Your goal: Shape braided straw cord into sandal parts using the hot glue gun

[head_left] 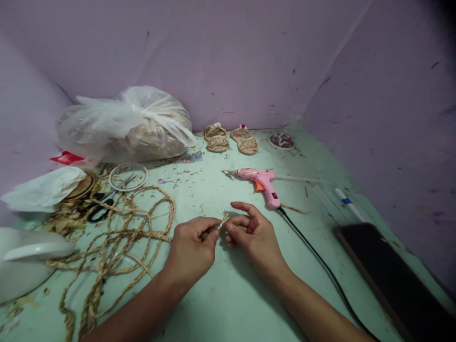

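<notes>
My left hand (196, 241) is closed, pinching a short piece of pale fibre (223, 220) between thumb and fingers. My right hand (252, 235) meets it at the fibre, thumb against the curled fingers and the index finger stretched out above. Whether the right fingertips grip the fibre too is hard to make out, since the piece is tiny. Just beyond the hands lies a pink glue gun (261, 183), its nozzle towards the left. To the left, a heap of braided straw rope (117, 232) reaches close to my left wrist.
Two small woven slippers (216, 138) and a dish of beads (282, 141) stand by the wall. At the left are a stuffed plastic bag (131, 126), scissors (101, 209) and a white ring (128, 177). A dark phone (388, 275), a marker (349, 204) and the black cord (320, 261) lie right.
</notes>
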Demonstrator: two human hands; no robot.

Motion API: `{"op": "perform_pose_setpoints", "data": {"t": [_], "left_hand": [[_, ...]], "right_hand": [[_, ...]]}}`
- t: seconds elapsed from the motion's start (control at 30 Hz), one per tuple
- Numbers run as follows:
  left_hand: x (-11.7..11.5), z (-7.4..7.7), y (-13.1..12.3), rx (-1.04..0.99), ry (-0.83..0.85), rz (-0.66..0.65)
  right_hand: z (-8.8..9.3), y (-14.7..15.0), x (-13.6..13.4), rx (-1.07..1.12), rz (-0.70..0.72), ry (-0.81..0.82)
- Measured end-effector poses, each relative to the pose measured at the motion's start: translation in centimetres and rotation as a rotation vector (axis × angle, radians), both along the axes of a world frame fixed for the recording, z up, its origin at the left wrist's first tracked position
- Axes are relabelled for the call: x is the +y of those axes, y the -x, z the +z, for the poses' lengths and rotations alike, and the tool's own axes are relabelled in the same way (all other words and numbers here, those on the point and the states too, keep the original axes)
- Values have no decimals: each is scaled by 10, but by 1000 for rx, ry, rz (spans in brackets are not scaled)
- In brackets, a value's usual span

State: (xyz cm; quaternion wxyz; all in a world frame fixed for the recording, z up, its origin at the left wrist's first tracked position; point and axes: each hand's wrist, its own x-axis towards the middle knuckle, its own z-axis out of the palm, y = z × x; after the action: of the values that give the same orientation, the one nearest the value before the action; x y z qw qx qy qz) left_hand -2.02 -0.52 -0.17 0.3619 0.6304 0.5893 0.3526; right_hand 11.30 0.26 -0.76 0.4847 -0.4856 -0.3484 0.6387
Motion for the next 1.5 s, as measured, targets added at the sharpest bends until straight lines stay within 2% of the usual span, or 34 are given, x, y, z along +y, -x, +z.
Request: {"op": "perform_pose_setpoints", "data": {"t": [0.1,0.17,0.47,0.77,1.3,1.5], "left_hand": [[-4,-4,2,163,-272,-64],[-7,-6,2,240,-370,-84],[-11,-8,-1,472,-547,-80],[-12,-6,-4,548,-548,-85],[-10,-8,-1,377,-419,-82],[-10,-5,-2,344,-330,-94]], "right_hand": [[0,0,-1,-21,-5,8],[1,1,-1,-33,-9,11],[-1,1,0,-55,-6,2],[-1,3,-2,-120,-9,-54],[-2,4,-2,-104,-9,-56],[-2,4,-2,-113,-13,-54]]}}
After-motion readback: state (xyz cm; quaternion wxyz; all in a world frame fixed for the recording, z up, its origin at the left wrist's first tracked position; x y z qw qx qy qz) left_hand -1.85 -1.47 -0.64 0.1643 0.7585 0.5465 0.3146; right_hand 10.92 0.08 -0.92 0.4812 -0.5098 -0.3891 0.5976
